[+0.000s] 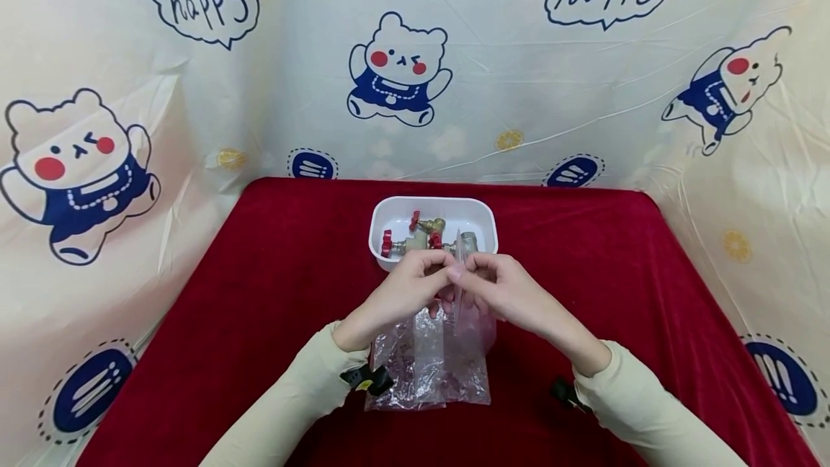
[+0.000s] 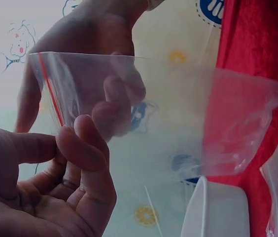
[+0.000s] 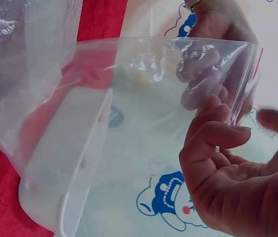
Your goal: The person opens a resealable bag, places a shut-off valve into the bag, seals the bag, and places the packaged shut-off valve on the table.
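A clear zip-lock bag [image 2: 168, 108] with a red line along its closure hangs upright between the two hands, seen nearly edge-on in the head view. My left hand [image 1: 413, 287] pinches it at the closure, thumb against forefinger. On the other side, my right hand [image 1: 519, 294] has curled fingertips [image 3: 235, 134] right at the same edge; its blurred thumb shows a little apart from the forefinger, and I cannot tell whether this hand grips the film. More clear plastic bags [image 1: 428, 373] lie below the hands on the red cloth.
Just beyond the hands stands a white plastic tray [image 1: 483, 212] holding several metal valves [image 1: 428, 225] with red handles. Red cloth [image 1: 305, 251] covers the table. Printed white curtains [image 1: 402, 143] enclose the back and sides.
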`<state>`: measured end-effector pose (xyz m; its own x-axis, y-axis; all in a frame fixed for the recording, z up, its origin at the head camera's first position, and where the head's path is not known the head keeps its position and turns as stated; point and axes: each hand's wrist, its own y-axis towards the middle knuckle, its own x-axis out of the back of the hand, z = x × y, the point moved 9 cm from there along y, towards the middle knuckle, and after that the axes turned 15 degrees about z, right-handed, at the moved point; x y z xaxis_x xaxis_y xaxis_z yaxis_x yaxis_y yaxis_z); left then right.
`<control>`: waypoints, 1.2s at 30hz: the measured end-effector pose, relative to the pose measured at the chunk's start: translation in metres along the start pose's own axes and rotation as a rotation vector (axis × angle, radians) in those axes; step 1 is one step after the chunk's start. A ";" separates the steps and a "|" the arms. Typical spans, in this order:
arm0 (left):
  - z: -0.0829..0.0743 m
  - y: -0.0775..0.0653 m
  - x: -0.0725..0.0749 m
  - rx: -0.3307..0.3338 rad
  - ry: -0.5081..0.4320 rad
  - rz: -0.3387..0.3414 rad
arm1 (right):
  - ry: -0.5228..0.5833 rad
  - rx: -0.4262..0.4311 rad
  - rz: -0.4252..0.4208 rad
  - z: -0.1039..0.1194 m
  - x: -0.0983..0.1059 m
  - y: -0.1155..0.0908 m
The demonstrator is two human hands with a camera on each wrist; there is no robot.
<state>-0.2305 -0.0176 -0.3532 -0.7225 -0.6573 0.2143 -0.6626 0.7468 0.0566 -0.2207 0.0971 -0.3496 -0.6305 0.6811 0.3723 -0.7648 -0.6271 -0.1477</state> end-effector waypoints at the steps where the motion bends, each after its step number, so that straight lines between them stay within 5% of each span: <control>1: 0.000 0.000 0.000 0.001 -0.009 0.000 | -0.028 0.003 -0.001 0.001 0.000 0.001; 5: 0.002 0.000 0.000 0.004 -0.065 0.006 | -0.089 0.026 0.006 0.005 0.001 0.004; 13: 0.006 -0.002 0.001 -0.004 -0.133 0.021 | -0.011 0.024 0.056 0.001 -0.002 0.003; 29: 0.005 -0.002 -0.001 0.112 0.064 0.006 | 0.028 -0.003 0.021 -0.001 0.001 0.002; 36: -0.003 -0.003 -0.005 0.086 0.092 0.063 | 0.004 0.024 0.037 0.001 0.000 -0.001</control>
<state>-0.2242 -0.0159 -0.3511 -0.7447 -0.5943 0.3037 -0.6337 0.7724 -0.0423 -0.2202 0.0976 -0.3485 -0.6589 0.6585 0.3636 -0.7375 -0.6608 -0.1398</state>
